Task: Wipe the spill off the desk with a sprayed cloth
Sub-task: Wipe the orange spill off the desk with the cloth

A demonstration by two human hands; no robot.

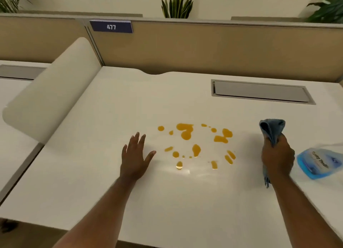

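Observation:
An orange spill (186, 132) lies in several blobs and drops across the middle of the white desk (130, 192). My right hand (277, 157) is closed around a bunched blue cloth (272, 129), held just right of the spill; one end sticks up above the fist and a tail hangs below it. My left hand (135, 155) hovers flat with fingers spread, just left of the spill, holding nothing. A blue spray bottle (320, 163) lies on its side at the right edge, right of my right hand.
A grey cable hatch (259, 92) is set into the desk at the back right. A white curved divider (50, 99) stands on the left, tan partition panels (204, 49) with a "477" sign (111, 26) run along the back, and plants stand behind them.

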